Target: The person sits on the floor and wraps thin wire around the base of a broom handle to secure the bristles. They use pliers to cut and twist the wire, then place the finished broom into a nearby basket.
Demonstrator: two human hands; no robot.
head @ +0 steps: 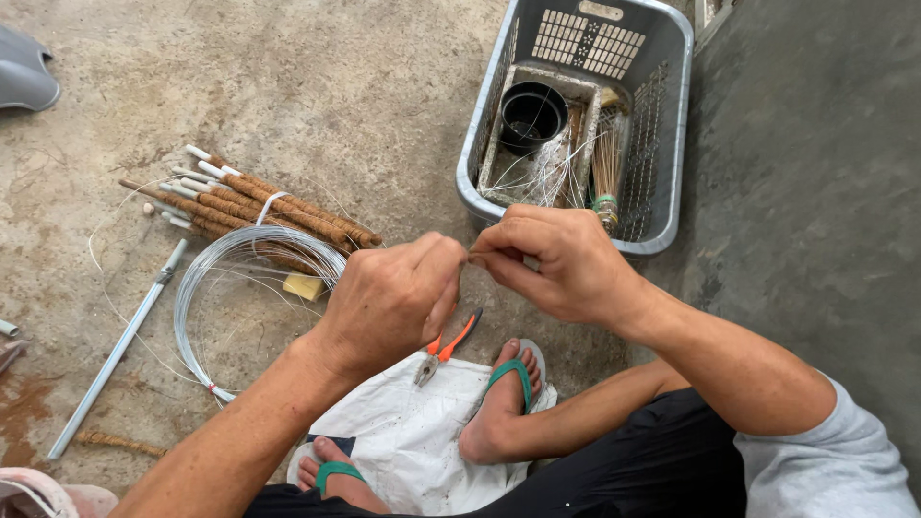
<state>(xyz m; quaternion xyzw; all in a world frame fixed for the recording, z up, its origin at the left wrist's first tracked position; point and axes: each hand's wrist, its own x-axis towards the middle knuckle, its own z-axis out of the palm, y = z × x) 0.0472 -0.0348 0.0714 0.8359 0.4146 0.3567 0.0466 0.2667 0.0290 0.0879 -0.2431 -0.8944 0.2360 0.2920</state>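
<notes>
— What is held in the grip?
— A thin wire (467,257) is pinched between the left hand (389,302) and right hand (556,264), both clamped on it.
— And nearby?
— Orange-handled pliers (446,347) are seen just below the grip; a wire coil (245,288) lies left of it.

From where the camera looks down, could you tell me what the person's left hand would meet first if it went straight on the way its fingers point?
The right hand, it seems: the left hand points rightward, fingertips almost touching it.

pinched wire (466,257) too thin
</notes>
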